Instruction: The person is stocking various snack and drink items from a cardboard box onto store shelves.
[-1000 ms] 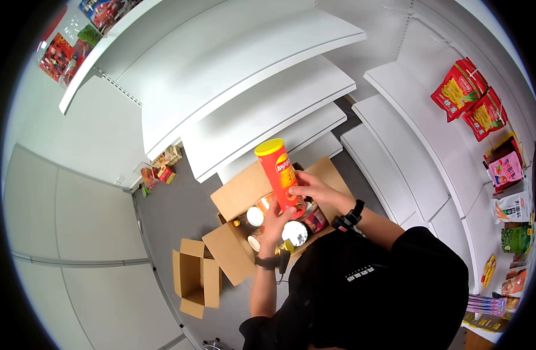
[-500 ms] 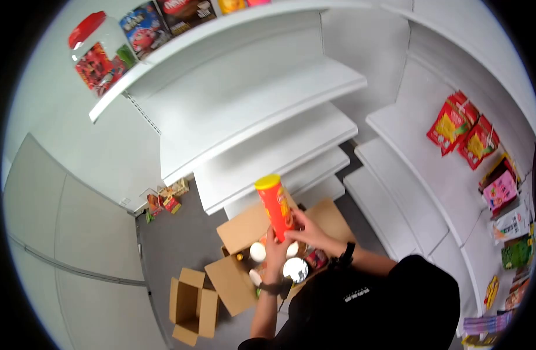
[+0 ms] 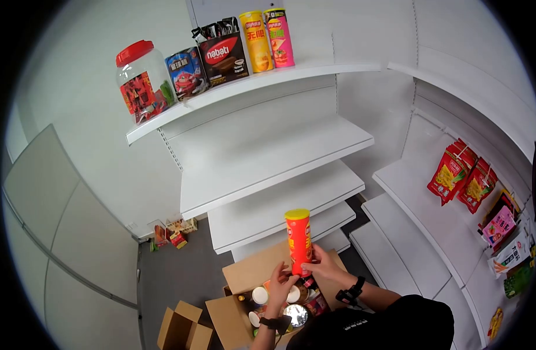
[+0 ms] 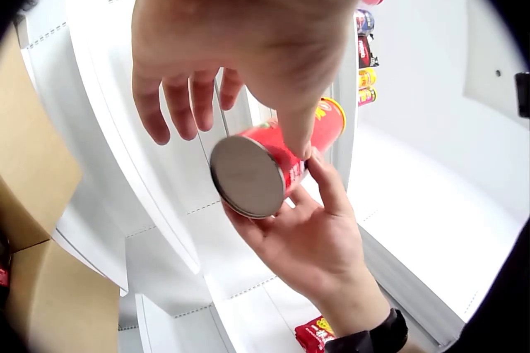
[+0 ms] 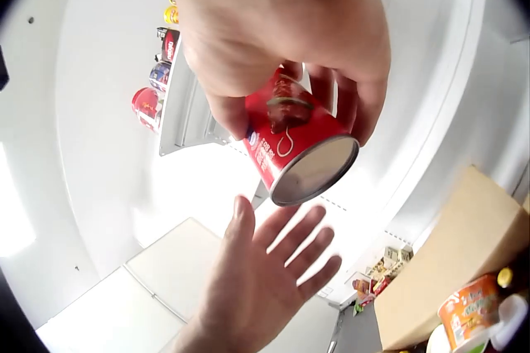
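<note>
Red canister (image 3: 300, 244) with a yellow lid (image 3: 297, 214), held lid uppermost in the air, its lower part seen against the far flap of an open cardboard box (image 3: 226, 319). The right hand (image 3: 327, 267) grips the canister near its base, thumb on one side and fingers curled round the other; both wrist views show the metal bottom (image 5: 316, 171). The left hand (image 3: 281, 284) is spread beside the base, its fingers apart and extended (whether its thumb touches the canister cannot be told). A black band (image 3: 351, 291) encircles the right wrist.

Within the box stand a tub with a silvery top (image 3: 296, 315), several white-lidded containers (image 3: 260, 295) and, clearest in the right wrist view, an orange cup (image 5: 470, 312). A smaller open carton (image 3: 201, 338) lies just beside the box. Beyond rise tiers of white shelving (image 3: 271, 166); the top tier carries, from left to right, a red-lidded jar (image 3: 125, 79), a blue pack (image 3: 187, 73), a dark Nabati box (image 3: 224, 57), a yellow canister (image 3: 256, 42) and a pink canister (image 3: 279, 39). Red snack bags (image 3: 452, 172) hang at the right.
</note>
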Demonstrator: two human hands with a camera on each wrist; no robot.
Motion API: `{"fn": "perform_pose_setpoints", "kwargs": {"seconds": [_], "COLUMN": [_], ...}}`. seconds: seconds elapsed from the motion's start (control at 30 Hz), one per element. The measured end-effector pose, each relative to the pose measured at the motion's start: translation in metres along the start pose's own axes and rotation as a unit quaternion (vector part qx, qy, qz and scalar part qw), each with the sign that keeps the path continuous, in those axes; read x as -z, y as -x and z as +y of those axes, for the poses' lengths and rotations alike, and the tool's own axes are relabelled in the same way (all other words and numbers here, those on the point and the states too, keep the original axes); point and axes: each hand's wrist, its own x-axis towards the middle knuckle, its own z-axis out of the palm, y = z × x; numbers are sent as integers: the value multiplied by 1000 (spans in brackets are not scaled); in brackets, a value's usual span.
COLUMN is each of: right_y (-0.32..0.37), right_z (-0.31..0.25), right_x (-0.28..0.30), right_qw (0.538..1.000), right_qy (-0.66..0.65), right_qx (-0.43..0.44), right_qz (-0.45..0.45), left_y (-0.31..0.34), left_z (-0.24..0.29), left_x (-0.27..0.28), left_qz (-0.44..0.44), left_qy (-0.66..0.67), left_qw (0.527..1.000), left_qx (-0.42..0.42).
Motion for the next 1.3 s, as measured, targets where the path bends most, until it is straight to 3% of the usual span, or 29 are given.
{"fn": "perform_pose_setpoints", "kwargs": {"seconds": [0.33, 0.6, 0.8, 1.0, 1.13, 1.2, 1.3], "right_y": [-50, -101, -153, -208, -240, -253, -278], "right_z": [-149, -278, -356, -418, -438, -443, -446], "right_x": [55, 68, 67, 65, 69, 73, 82], "right_qw": [981, 928, 896, 855, 845, 832, 822], "right_qy": [54, 130, 181, 263, 291, 307, 312], "right_qx": [182, 340, 397, 411, 397, 399, 395], "right_qz": [51, 73, 85, 177, 211, 234, 268], "left_y": [21, 32, 40, 44, 47, 58, 63], "left_z": [2, -11, -21, -31, -38, -7, -3], "left_x": [36, 46, 45, 53, 62, 60, 59], "left_qz": [139, 195, 215, 234, 240, 228, 242], "left_qy": [44, 58, 64, 49, 39, -17, -13], "left_qw": [989, 979, 974, 971, 970, 972, 969], "left_qx": [-15, -3, 19, -2, 15, 55, 37]}}
